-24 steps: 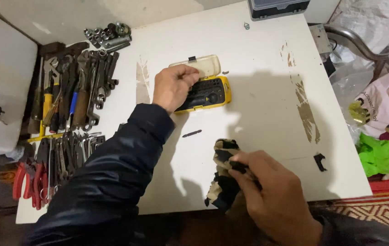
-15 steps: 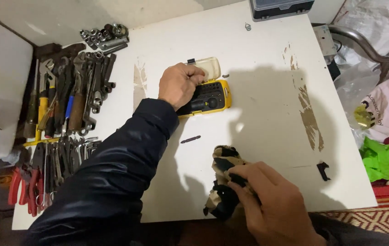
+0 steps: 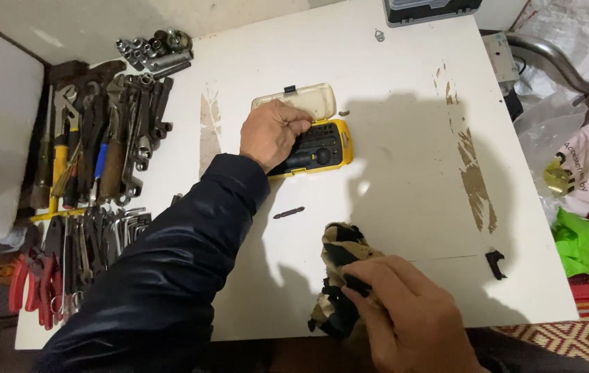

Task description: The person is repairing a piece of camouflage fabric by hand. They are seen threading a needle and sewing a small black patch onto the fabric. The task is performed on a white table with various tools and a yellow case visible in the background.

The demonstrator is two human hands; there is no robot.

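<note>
On the white table, rows of wrenches lie well left of the fingers. The left hand, fingers curled, reaches into the open yellow bit case. The right hand grasps a dark rag. A loose bit lies between the hands.

A workshop corner is showing here. Wrenches, sockets and red-handled pliers are lying along a scuffed white table (its paint is peeling).
</note>
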